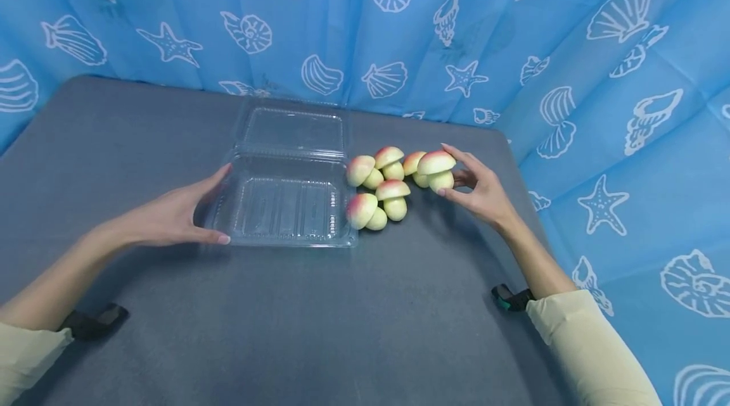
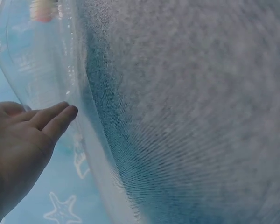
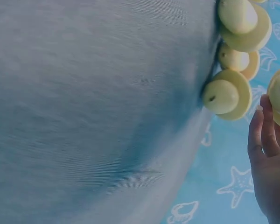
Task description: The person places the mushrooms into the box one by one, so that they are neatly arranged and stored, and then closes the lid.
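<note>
A clear plastic clamshell box (image 1: 279,209) lies unfolded on the table, its lid (image 1: 296,130) laid back toward the curtain. My left hand (image 1: 177,213) is spread at the box's left side, thumb by the near corner and fingers along the edge. In the left wrist view its straight fingers (image 2: 56,121) lie against the clear plastic wall (image 2: 42,79). With thumb and fingertips, my right hand (image 1: 481,190) pinches a toy mushroom (image 1: 438,171) with a red-tinged cap and pale stem. Several similar mushrooms (image 1: 393,198) lie clustered beside the box's right edge.
A grey cloth covers the table (image 1: 319,323). Blue curtain (image 1: 353,26) with white shells and starfish hangs behind and along the right side. Dark wrist straps (image 1: 97,320) sit below both forearms.
</note>
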Motion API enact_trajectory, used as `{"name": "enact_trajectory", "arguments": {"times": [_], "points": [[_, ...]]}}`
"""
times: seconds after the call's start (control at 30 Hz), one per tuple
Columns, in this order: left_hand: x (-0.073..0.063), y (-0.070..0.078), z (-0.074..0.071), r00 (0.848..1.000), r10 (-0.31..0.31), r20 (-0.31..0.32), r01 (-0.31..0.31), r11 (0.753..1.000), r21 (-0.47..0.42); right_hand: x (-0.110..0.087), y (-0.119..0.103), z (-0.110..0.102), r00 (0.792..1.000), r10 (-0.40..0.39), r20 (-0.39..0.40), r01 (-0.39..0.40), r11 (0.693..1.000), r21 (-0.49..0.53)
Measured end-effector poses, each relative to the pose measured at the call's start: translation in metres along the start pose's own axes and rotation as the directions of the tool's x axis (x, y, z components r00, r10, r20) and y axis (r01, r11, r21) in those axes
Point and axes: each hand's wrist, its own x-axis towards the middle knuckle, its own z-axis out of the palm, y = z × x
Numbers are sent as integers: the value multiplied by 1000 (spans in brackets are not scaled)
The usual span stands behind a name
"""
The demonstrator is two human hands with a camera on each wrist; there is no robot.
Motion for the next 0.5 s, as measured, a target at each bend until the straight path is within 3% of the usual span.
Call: {"name": "enact_trajectory", "arguments": {"times": [0.27, 0.5], "points": [[-10, -4, 1, 1000, -4, -6, 4, 999, -38, 15, -12, 10, 1000, -22, 9, 22, 1000, 4], [0, -2, 7, 1000, 3, 24, -1, 997, -73, 17, -20, 15, 1000, -24, 18, 24, 999, 24]]}}
